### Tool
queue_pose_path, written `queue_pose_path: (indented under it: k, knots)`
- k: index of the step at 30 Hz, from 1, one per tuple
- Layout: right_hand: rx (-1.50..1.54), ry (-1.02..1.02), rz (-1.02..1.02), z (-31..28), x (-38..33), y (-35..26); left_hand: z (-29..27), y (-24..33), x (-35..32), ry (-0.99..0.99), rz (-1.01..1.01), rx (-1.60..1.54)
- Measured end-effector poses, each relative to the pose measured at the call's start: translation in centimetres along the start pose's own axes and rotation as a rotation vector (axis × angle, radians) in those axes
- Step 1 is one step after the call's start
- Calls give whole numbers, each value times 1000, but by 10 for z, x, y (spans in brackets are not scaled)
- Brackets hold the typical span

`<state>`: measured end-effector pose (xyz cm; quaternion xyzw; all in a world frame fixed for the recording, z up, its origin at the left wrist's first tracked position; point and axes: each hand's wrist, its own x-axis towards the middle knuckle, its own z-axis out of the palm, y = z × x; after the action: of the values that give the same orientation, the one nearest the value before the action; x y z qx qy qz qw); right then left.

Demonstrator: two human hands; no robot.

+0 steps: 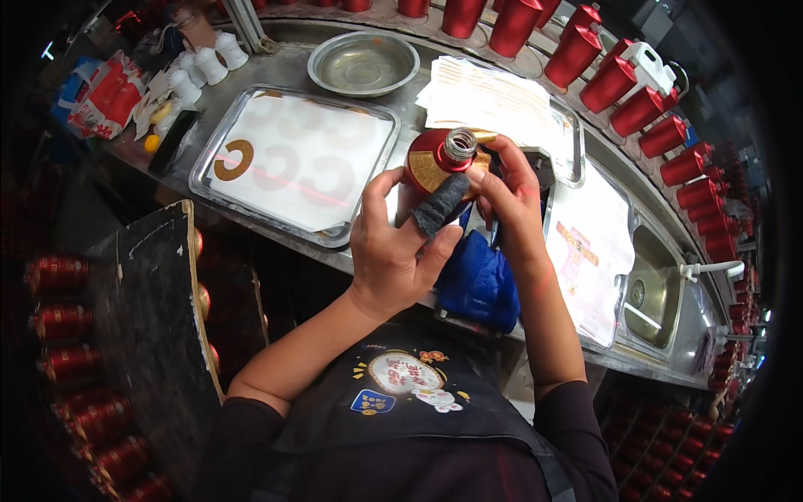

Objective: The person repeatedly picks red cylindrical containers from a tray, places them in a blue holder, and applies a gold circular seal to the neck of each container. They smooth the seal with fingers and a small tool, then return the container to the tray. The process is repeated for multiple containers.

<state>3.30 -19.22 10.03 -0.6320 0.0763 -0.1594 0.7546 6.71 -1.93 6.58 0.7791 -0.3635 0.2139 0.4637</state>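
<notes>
A red bottle (pixel 425 145) with a bare silver screw neck (pixel 460 145) is held upright between my two hands, above the bench's front edge. Gold patterned decal (pixel 428 172) lies on its sloping shoulder. My left hand (pixel 395 261) grips the near left side; a dark fabric wrap (pixel 441 205) covers one finger, which presses on the shoulder. From the right, my right hand (pixel 516 201) is closed around the bottle, thumb on the gold decal near the neck. The bottle's lower body is mostly hidden by my hands.
On the left, a tray (pixel 197 177) holds a white sheet with one gold C-shaped decal (pixel 234 161). A metal basin (pixel 318 70), paper sheets (pixel 493 96) and several red bottles (pixel 512 29) stand behind. Rightward are a T-shaped decal (pixel 575 251) and sink (pixel 657 289); a blue cloth (pixel 478 284) hangs in front.
</notes>
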Motion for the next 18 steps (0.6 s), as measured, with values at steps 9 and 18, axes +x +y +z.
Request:
queue_pose_path:
  k: [9, 18]
  knots:
    - [76, -67, -25, -9, 14, 2, 2, 17, -1, -135, -95, -231]
    - [152, -110, -139, -18, 16, 7, 17, -7, 41, -193, -293, -234]
